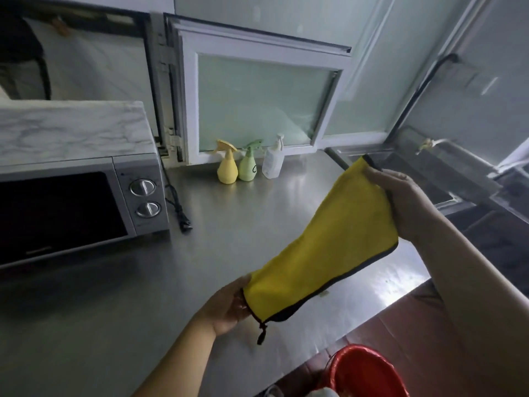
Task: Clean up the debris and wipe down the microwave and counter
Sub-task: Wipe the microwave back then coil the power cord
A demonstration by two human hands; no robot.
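On the steel counter [257,224], a microwave [80,202].

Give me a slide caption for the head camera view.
Both hands, left and right, stretch a yellow black-edged cloth above the steel counter.

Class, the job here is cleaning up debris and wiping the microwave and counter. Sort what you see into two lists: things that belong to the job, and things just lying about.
Belongs to the job:
yellow cloth, held by left hand and right hand
microwave
counter
three spray bottles, probably

Just lying about:
red bucket
sink
window
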